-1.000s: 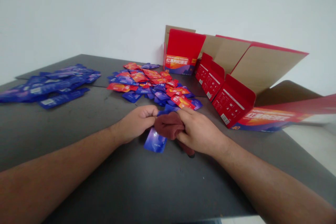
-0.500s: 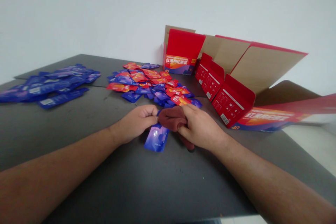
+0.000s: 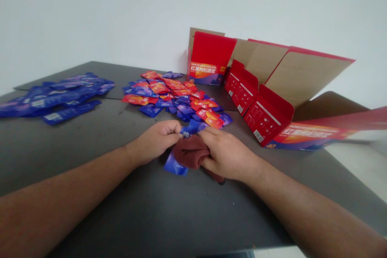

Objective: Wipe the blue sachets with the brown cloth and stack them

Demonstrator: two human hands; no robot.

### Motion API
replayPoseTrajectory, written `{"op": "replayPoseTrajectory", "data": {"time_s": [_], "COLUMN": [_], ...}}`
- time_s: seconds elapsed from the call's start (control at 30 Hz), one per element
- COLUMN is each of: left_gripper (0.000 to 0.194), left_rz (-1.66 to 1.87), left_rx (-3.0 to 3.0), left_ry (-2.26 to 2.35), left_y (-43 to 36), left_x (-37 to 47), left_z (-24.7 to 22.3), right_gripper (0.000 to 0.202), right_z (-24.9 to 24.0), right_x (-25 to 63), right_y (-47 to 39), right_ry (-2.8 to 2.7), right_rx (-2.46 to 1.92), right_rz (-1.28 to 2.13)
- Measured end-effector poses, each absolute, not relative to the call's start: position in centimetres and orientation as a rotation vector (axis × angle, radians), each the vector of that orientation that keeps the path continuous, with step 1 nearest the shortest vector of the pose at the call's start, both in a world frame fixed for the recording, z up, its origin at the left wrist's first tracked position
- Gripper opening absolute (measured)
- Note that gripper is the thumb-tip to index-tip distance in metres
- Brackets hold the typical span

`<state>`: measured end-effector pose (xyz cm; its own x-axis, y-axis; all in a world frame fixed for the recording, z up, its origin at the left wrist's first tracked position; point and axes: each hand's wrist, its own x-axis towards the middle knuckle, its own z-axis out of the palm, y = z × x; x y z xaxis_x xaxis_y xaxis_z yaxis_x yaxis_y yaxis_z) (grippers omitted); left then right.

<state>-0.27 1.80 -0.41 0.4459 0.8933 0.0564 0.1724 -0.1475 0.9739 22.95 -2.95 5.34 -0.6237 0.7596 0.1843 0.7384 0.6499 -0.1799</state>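
My left hand is closed, its thumb and fingers pinching the edge of a blue sachet near the table's middle. A brown cloth lies over the sachet's middle, so only its upper part and lower end show. My right hand is closed around the bunched cloth and presses it against the sachet; the fingertips are partly hidden. Just beyond both hands lies a loose pile of red and blue sachets.
A heap of blue sachets lies at the left on the dark table. Open red cartons stand in a row at the right, with another carton at the back. A pale wall rises behind.
My right hand has moved the cloth down along the sachet, toward me. The sachet's upper part now shows and its lower part is more covered. My left hand keeps its place.
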Motion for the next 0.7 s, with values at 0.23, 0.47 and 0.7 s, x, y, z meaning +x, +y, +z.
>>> {"op": "replayPoseTrajectory", "data": {"time_s": [0.23, 0.47, 0.7], "left_gripper": [0.017, 0.019, 0.019], "left_rz": [0.806, 0.829, 0.827], "left_rx": [1.564, 1.593, 1.573], "left_ry": [0.994, 0.939, 0.960], "left_y": [1.88, 1.71, 1.78], "left_x": [-0.25, -0.12, -0.13], "left_z": [-0.51, -0.07, -0.24], "right_gripper": [0.015, 0.013, 0.014], "right_z": [5.08, 5.10, 5.10], "right_x": [23.08, 22.93, 22.94], "right_y": [-2.70, -3.05, -3.00], "right_ry": [-2.485, -2.615, -2.606], "right_rx": [-1.354, -1.218, -1.235], "right_rz": [0.028, 0.080, 0.078]}}
